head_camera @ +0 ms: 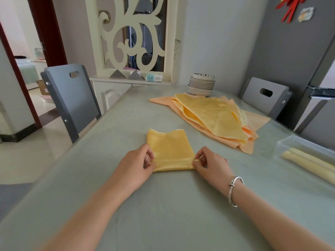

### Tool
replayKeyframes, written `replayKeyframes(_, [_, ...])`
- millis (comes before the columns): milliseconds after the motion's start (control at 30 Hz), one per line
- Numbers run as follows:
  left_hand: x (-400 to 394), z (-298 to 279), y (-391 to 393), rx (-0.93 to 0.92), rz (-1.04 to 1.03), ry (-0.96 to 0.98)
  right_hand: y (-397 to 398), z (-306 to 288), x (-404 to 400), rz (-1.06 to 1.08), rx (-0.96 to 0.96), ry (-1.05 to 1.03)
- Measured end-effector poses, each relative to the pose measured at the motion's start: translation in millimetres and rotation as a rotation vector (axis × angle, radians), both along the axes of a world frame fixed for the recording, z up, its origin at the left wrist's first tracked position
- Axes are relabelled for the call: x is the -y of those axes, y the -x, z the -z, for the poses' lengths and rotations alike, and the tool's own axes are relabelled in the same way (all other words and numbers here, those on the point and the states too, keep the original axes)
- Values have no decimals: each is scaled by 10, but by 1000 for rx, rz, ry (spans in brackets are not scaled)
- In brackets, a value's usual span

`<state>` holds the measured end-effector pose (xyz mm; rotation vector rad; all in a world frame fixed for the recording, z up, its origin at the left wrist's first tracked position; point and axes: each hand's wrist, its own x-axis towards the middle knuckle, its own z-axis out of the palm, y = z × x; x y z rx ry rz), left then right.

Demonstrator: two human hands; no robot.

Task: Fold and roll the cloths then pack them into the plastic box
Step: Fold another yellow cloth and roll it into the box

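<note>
Head view: I see my left hand [139,161] and right hand [208,163] pinching the folded yellow cloth [169,148] at its near corners, its length running away from me.

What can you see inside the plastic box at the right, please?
Inside the plastic box lie pale rolled cloths, at least two side by side. The frame edge cuts off the box's right part, so anything there is unseen.

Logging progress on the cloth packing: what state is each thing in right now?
Left hand: pinching the folded cloth's near left corner.
Right hand: pinching its near right corner.
Folded cloth: flat, near edge starting to roll.
Cloth pile: loose, unfolded.
Box: open, holding pale rolls.
Plates: stacked.
</note>
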<state>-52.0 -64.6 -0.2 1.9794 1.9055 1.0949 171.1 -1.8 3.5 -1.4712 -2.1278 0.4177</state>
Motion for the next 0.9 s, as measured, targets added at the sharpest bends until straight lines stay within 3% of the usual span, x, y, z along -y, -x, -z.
replayKeyframes(167, [-8,-14,-20,-74,16,5,0,18,-8,-37,118,-84])
replayKeyframes(333, [12,-56,-66,-283,42,-75,31,-12,29,-119,409,-426])
replayKeyframes(433, [-2,-48,-57,-440,56,-162,39,11,38,-147,513,-527])
replayKeyframes(667, [-5,-37,-47,-505,70,-151,-109,-91,88,-232,441,-369])
replayKeyframes(900, [34,-49,-20,-404,55,-99,33,-18,-7,-114,349,-299])
